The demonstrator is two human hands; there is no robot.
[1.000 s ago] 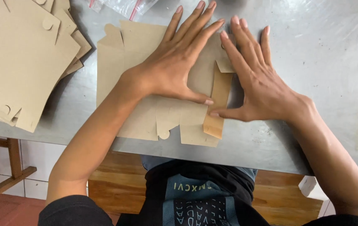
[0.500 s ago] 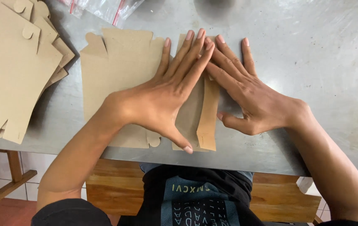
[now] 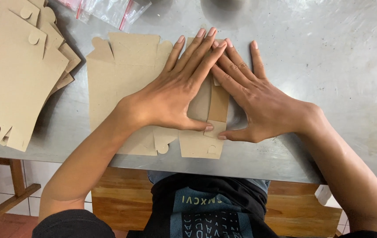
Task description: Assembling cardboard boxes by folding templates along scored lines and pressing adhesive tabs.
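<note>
Okay, head view: left hand (image 3: 170,97) and right hand (image 3: 259,103) both flat, grips released, pressing the brown cardboard blank (image 3: 122,83) on the steel counter (image 3: 329,88). Best to press evenly along the folded strip (image 3: 218,103). Spare blanks (image 3: 12,75) at 9 o'clock.

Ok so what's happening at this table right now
A person is pressing both hands flat on a brown cardboard box blank lying on a metal table. The left hand covers the middle of the sheet, while the right hand rests beside it along a narrow folded strip at the sheet's right edge, fingertips of both hands meeting. A stack of similar cardboard blanks sits to the left, and some clear plastic bags lie at the far edge.
</note>
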